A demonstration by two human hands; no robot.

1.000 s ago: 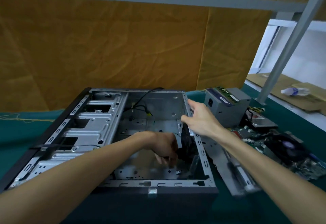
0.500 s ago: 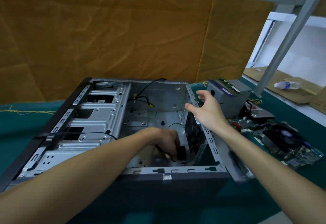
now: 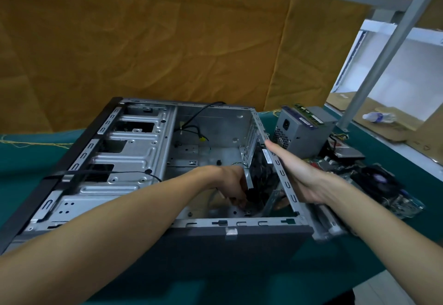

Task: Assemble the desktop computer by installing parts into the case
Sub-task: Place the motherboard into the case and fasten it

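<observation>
- The left hand [image 3: 233, 186] reaches down into the open case [image 3: 134, 158], forearm running in from the lower left, wrist bent, fingers curled round the near edge of a black fan [image 3: 262, 177]
- How tightly those fingers close cannot be told: their tips are hidden behind the fan and in shadow
- The right hand [image 3: 296, 175] lies flat and open along the outside of the case's right rail [image 3: 279, 170], palm against the metal, fingers straight and pointing toward the far end, thumb low near the rail's bottom; it grips nothing
- The right forearm comes in from the lower right, crossing above the desk [image 3: 239, 288] beside the case
- The case lies on its side on the green-covered desk, open face up, drive bays on the left, bare floor on the right
- The fan stands on edge inside the case, against the right wall, between the two hands
- A black cable [image 3: 203, 112] loops over the far wall into the case
- A grey power supply [image 3: 304, 132] stands on the desk just beyond the right rail
- A motherboard [image 3: 374, 182] with a cooler lies on the desk to the right of the right hand
</observation>
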